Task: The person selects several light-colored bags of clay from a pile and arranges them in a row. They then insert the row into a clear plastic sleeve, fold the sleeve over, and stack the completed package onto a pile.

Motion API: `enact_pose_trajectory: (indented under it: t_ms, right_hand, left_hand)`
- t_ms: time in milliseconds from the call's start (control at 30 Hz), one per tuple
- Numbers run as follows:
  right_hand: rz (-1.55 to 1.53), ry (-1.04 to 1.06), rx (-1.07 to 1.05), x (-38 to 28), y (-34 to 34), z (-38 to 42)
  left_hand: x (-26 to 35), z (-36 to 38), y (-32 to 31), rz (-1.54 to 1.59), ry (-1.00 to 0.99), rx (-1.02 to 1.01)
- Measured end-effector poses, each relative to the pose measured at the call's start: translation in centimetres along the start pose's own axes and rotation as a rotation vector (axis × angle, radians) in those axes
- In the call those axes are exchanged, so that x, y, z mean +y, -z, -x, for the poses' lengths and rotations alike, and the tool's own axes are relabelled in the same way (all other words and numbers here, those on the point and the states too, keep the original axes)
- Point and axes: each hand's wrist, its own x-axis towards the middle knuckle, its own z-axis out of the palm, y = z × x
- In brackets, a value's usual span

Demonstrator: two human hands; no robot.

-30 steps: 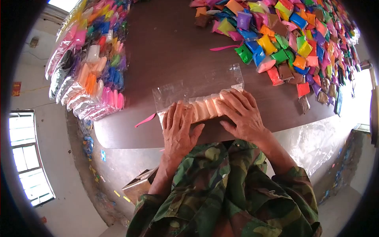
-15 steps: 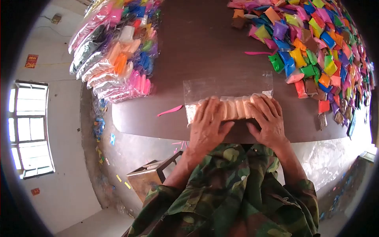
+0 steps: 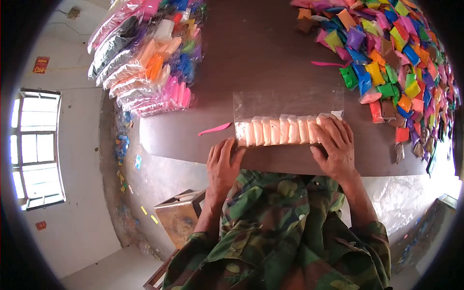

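Near the front edge of the dark, smooth table (image 3: 251,63), a clear bag (image 3: 275,130) lies flat, holding pale peach packets ranged side by side like a short row of plump pillows. The right hand (image 3: 337,150) has its fingers loosely spread over the bag's right end, with the thumb apart on the near side; this grip is open, resting on the film without closing round anything. The left hand (image 3: 223,162) is partly open by the near left corner, holding nothing, and whether its fingertips touch the film cannot be told. The load looks light and soft, probably doughy enough to dent under a hard pinch, while the glossy film may slide on skin and tabletop. Both ends of the packed row, taken together with flat fingers beneath, would likely support it best; lifted by the thin, wrinkled flap (image 3: 285,104) on the far side, it would probably sag and its neat row bunch up. A slim, curved pink strip (image 3: 214,129) lies just beside it. Farther off are shiny, bulging filled bags (image 3: 154,63) to the left and a heap of small, pillow-shaped coloured packets (image 3: 386,72) to the right.
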Motion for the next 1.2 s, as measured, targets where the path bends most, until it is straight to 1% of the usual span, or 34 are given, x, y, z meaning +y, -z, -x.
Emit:
enact_pose_trajectory:
  t_ms: [100,200,300,400,500,600,700,800,900,1000,1100,1133,1200]
  right_hand:
    - [0.022,0.004,0.000,0.1,-0.2,0.1]
    - [0.050,-0.001,0.005,0.3,-0.6,0.3]
    - [0.038,-0.004,0.005,0.2,-0.4,0.2]
    - [0.028,0.003,-0.004,0.4,-0.4,0.3]
    - [0.019,0.000,0.002,0.4,-0.5,0.3]
    - [0.022,-0.002,0.006,0.4,-0.5,0.3]
    - [0.017,-0.003,-0.007,0.5,-0.5,0.4]
    - [0.010,0.001,-0.006,0.5,-0.4,0.4]
    - [0.007,0.002,-0.005,0.5,-0.4,0.4]
    - [0.015,-0.002,-0.004,0.6,-0.5,0.5]
    - [0.016,0.001,-0.002,0.5,-0.5,0.4]
    - [0.018,-0.001,-0.001,0.4,-0.6,0.4]
    - [0.023,-0.003,0.003,0.4,-0.6,0.4]
  left_hand:
    - [-0.6,-0.2,0.9,0.065,-0.077,-0.038]
    - [-0.5,-1.1,1.5,0.157,0.005,-0.078]
    - [-0.5,-1.5,1.5,0.167,0.030,-0.123]
    - [0.1,-2.2,2.0,0.279,0.202,-0.205]
    - [-0.4,-3.0,2.7,0.342,0.274,-0.309]
    - [0.1,-3.7,3.2,0.368,0.219,-0.309]
    - [-0.7,-3.8,3.0,0.453,0.393,-0.406]
    - [-1.1,-4.2,3.3,0.465,0.475,-0.481]
    - [-1.8,-4.2,3.1,0.491,0.460,-0.488]
    - [-2.6,-4.0,2.9,0.498,0.341,-0.426]
    - [-3.1,-5.3,3.0,0.533,0.394,-0.328]
    - [-2.9,-5.9,2.7,0.438,0.303,-0.282]
    - [-1.8,-7.3,2.4,0.401,0.217,-0.260]
